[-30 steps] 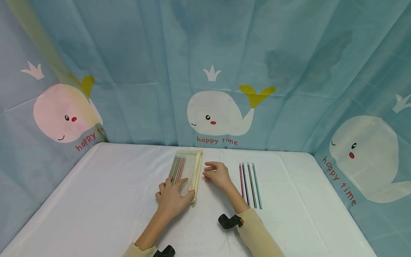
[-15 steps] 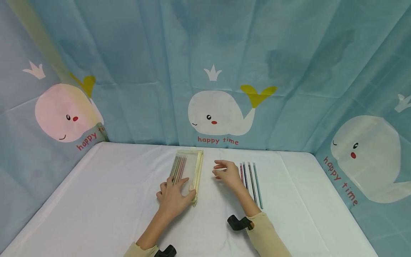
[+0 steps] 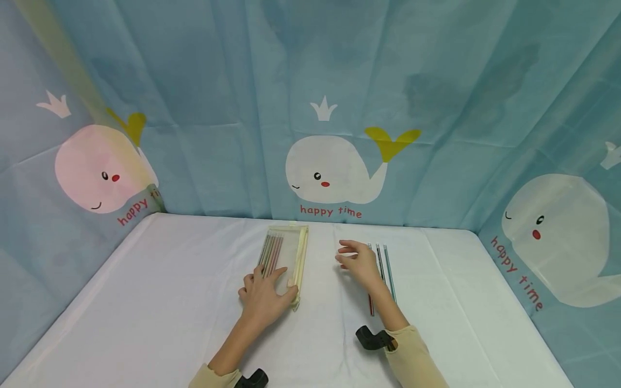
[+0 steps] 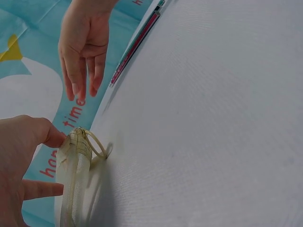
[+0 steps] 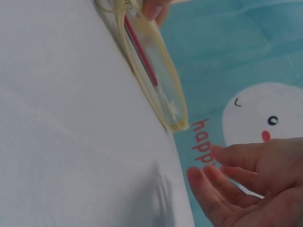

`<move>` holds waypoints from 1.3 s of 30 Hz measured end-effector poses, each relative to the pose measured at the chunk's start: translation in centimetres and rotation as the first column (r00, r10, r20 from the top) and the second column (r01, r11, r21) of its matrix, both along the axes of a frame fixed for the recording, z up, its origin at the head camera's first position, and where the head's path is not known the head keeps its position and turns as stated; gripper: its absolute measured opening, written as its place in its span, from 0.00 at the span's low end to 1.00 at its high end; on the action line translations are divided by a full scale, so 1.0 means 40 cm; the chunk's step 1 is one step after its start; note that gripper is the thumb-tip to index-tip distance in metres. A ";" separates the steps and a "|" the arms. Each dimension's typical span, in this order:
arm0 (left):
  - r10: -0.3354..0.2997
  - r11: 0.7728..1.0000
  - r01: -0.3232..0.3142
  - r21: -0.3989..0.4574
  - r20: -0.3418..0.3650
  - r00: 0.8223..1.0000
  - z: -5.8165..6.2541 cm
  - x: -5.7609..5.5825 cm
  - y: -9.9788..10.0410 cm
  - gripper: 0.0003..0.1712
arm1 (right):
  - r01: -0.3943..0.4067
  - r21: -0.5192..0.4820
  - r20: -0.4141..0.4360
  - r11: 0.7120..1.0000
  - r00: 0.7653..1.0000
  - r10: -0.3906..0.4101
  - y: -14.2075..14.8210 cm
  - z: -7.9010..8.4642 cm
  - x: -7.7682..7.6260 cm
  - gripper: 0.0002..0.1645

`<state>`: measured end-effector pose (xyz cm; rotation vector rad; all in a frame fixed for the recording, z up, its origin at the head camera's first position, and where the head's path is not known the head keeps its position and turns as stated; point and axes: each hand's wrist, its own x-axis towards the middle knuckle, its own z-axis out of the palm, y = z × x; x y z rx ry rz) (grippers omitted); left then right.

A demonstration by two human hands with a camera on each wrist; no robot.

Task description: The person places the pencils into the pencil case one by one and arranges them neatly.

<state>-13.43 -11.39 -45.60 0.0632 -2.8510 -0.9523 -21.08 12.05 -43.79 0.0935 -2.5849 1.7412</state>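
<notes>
A clear pencil case (image 3: 291, 250) with a pale yellow zipper edge lies on the white table, several pencils (image 3: 269, 252) showing through its left side. My left hand (image 3: 264, 300) lies across its near end and holds it, thumb at the zipper edge and fingers toward the other side. The zipper end with its cord loop (image 4: 94, 144) shows in the left wrist view. To the right, my right hand (image 3: 360, 264) hovers with loosely bent fingers and nothing in them. Several loose pencils, among them a teal one (image 3: 390, 269), lie just beyond it, partly covered by the forearm.
The white tablecloth (image 3: 160, 302) spreads around the hands. Behind the table hangs a blue curtain (image 3: 218, 178) printed with whales. A black wrist camera (image 3: 372, 339) sits at the right sleeve, another (image 3: 254, 379) at the left.
My right hand has moved right, away from the pencil case and toward the loose pencils, its forearm now covering more of them. The left hand stays on the case.
</notes>
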 end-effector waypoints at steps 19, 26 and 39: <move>0.028 0.999 -0.029 0.014 0.046 0.999 0.014 -0.009 0.001 0.36 | 0.089 0.138 -0.061 0.987 0.995 -0.081 0.070 0.001 -0.002 0.27; 0.038 0.999 -0.040 0.026 0.058 0.998 0.021 -0.014 0.004 0.37 | 0.105 0.144 -0.033 0.984 0.994 -0.102 0.092 0.003 0.001 0.28; 0.035 0.999 -0.037 0.035 0.057 0.998 0.018 -0.014 0.003 0.36 | 0.118 0.192 -0.023 0.974 0.993 -0.116 0.122 0.018 0.009 0.28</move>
